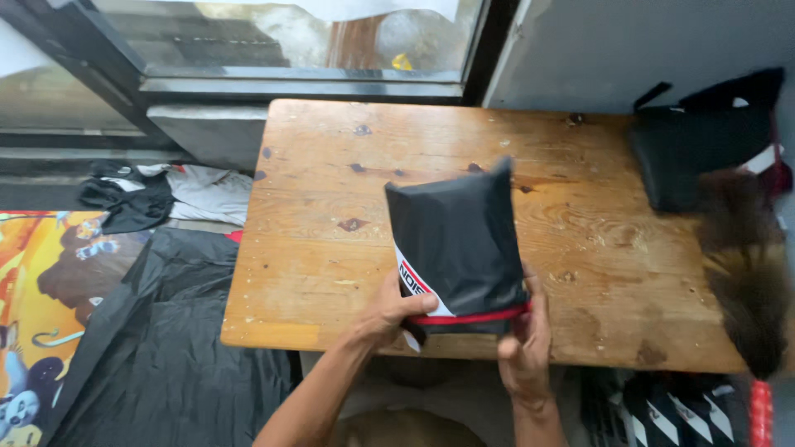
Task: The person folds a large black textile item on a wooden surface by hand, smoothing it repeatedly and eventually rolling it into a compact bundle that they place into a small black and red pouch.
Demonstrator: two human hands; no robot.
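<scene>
A stuffed black plastic mailer bag [460, 240], with a red strip along its lower edge and a white printed band, stands upright over the front part of a worn wooden table [331, 248]. My left hand [392, 310] grips the bag's lower left corner, thumb on the white band. My right hand [525, 339] pinches the lower right corner at the red strip. The bag's top corners point away from me.
A black pouch [694, 149] lies at the table's far right beside a dark feathery duster [745, 265]. Left of the table, black plastic sheeting [157, 348], crumpled clothes [166, 194] and a colourful cartoon mat [41, 306] cover the floor. A window [290, 33] runs behind.
</scene>
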